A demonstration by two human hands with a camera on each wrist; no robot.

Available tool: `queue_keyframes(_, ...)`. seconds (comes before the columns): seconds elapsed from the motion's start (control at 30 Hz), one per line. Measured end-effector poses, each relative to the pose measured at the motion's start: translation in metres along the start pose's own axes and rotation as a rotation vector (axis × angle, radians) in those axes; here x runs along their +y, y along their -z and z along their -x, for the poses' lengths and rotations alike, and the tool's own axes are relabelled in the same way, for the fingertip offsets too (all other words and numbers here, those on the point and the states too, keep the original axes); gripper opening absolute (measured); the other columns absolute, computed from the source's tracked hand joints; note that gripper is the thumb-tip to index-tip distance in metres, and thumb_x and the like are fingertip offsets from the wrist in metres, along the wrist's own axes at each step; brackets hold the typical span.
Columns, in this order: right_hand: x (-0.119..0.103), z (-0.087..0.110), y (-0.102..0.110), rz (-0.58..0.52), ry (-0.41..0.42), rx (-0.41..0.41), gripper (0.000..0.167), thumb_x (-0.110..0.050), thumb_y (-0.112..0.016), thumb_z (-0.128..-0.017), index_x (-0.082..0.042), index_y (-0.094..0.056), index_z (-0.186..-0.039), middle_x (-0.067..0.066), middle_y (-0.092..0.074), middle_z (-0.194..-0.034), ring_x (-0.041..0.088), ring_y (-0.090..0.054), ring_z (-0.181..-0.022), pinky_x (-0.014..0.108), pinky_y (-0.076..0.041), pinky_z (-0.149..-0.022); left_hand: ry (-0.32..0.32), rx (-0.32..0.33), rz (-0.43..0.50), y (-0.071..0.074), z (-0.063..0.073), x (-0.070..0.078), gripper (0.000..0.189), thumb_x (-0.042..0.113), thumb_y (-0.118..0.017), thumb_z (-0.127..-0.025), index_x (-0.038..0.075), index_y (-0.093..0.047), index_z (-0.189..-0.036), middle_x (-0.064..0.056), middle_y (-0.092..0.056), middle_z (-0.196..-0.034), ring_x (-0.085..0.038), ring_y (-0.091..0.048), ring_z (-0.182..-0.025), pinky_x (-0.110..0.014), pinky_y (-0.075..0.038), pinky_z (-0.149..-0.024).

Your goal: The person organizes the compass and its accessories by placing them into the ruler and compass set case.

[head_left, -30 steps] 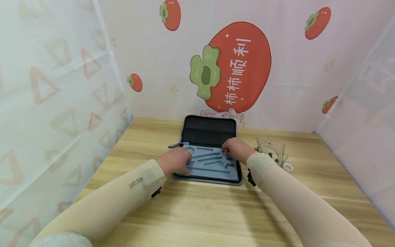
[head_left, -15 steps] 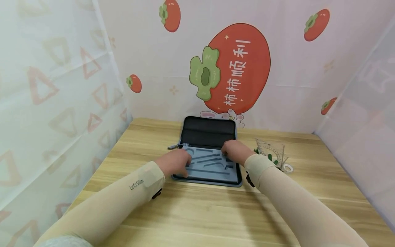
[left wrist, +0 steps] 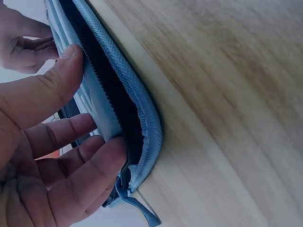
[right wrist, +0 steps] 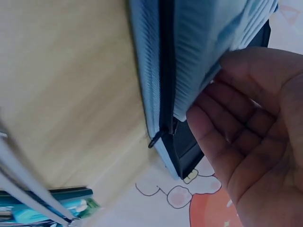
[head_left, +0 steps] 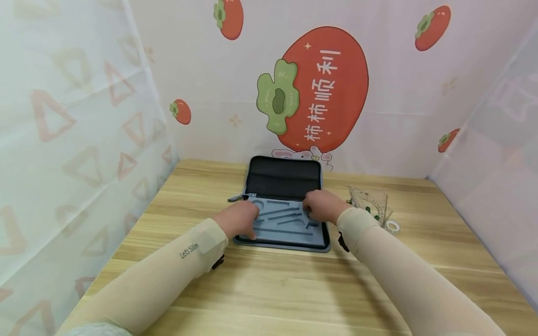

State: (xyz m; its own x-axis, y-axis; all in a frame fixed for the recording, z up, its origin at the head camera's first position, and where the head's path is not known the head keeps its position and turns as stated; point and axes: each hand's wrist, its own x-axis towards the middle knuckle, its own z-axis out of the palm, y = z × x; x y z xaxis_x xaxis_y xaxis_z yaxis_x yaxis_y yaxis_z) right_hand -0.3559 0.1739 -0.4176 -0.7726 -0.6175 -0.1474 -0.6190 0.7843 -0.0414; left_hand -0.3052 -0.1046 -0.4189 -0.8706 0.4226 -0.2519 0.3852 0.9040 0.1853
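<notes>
An unzipped blue case (head_left: 282,246) lies on the wooden table, its black lid (head_left: 284,179) folded back. Inside is a blue insert tray (head_left: 277,232) with shaped recesses for tools. My left hand (head_left: 237,218) rests on the tray's left side, thumb (left wrist: 66,64) on its near edge and fingers spread toward its corner. My right hand (head_left: 324,206) is at the tray's right side, with curled fingers and thumb pinching its edge in the right wrist view. A zipper pull (left wrist: 137,205) hangs by the case's corner.
Clear triangular rulers (head_left: 370,199) lie right of the case, with small green pieces (head_left: 368,210) and a white ring (head_left: 392,227) beside them. Printed cloth (head_left: 218,135) walls off the table's back and sides.
Both hands stay at the two ends of the tray. The right fingers have shifted slightly, with less fingertip showing than a second ago. The case has not visibly moved.
</notes>
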Motion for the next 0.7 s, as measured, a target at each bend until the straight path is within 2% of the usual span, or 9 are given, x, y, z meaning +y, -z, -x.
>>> queue_keyframes(0.07,-0.001,0.006,-0.002,0.005,-0.009,-0.001,0.017,-0.002,-0.065,-0.098,-0.014,-0.077,-0.098,0.001,-0.052,-0.084,0.018,-0.040,-0.073,0.036,-0.037,-0.068,-0.004,-0.003,0.000,-0.001,-0.002,0.000,0.046,0.028,-0.096,-0.081,0.006,-0.075,-0.116,-0.007,-0.075,-0.111,-0.021,-0.070,-0.096,-0.039,-0.060,-0.091)
queue_keyframes(0.17,-0.002,0.015,-0.008,0.024,-0.002,0.017,0.024,-0.006,-0.064,-0.102,-0.010,-0.077,-0.122,0.004,-0.055,-0.093,0.019,-0.044,-0.076,0.036,-0.039,-0.071,-0.004,0.003,0.009,-0.002,-0.001,0.000,0.041,0.029,-0.096,-0.081,0.007,-0.076,-0.110,-0.005,-0.075,-0.106,-0.019,-0.069,-0.093,-0.039,-0.060,-0.089)
queue_keyframes(0.27,-0.005,0.023,-0.011,0.022,0.010,0.037,0.030,-0.008,-0.064,-0.104,-0.007,-0.073,-0.133,0.008,-0.060,-0.103,0.020,-0.054,-0.084,0.036,-0.048,-0.075,0.011,0.009,0.014,-0.002,0.002,0.001,0.037,0.028,-0.095,-0.082,0.008,-0.076,-0.105,-0.003,-0.074,-0.100,-0.018,-0.066,-0.087,-0.039,-0.060,-0.086)
queue_keyframes(0.37,-0.006,0.034,-0.012,-0.019,-0.009,0.047,0.033,-0.011,-0.068,-0.104,-0.007,-0.071,-0.137,0.011,-0.064,-0.117,0.025,-0.065,-0.103,0.041,-0.057,-0.089,0.032,0.005,0.018,-0.003,0.005,0.003,0.038,0.027,-0.094,-0.083,0.007,-0.075,-0.109,-0.004,-0.073,-0.101,-0.018,-0.066,-0.088,-0.040,-0.060,-0.086)
queue_keyframes(0.47,-0.001,0.047,-0.010,-0.080,-0.073,0.052,0.036,-0.013,-0.071,-0.102,-0.009,-0.071,-0.138,0.012,-0.065,-0.128,0.029,-0.066,-0.115,0.046,-0.058,-0.097,0.045,0.000,0.017,-0.003,0.007,0.006,0.037,0.026,-0.094,-0.084,0.007,-0.075,-0.109,-0.004,-0.073,-0.099,-0.019,-0.066,-0.088,-0.040,-0.060,-0.086)
queue_keyframes(0.6,0.020,0.069,-0.003,-0.125,-0.183,0.076,0.038,-0.011,-0.071,-0.101,-0.008,-0.069,-0.138,0.016,-0.065,-0.131,0.032,-0.068,-0.116,0.051,-0.058,-0.098,0.059,0.007,0.019,-0.001,0.010,0.010,0.031,0.025,-0.094,-0.083,0.008,-0.075,-0.100,-0.002,-0.070,-0.091,-0.019,-0.064,-0.082,-0.040,-0.060,-0.084)
queue_keyframes(0.7,0.041,0.088,0.004,-0.121,-0.233,0.093,0.036,-0.009,-0.071,-0.100,-0.003,-0.069,-0.136,0.020,-0.066,-0.131,0.036,-0.068,-0.114,0.054,-0.058,-0.097,0.072,0.007,0.020,0.001,0.011,0.012,0.029,0.025,-0.095,-0.083,0.009,-0.074,-0.096,-0.001,-0.069,-0.087,-0.019,-0.063,-0.080,-0.040,-0.060,-0.083)
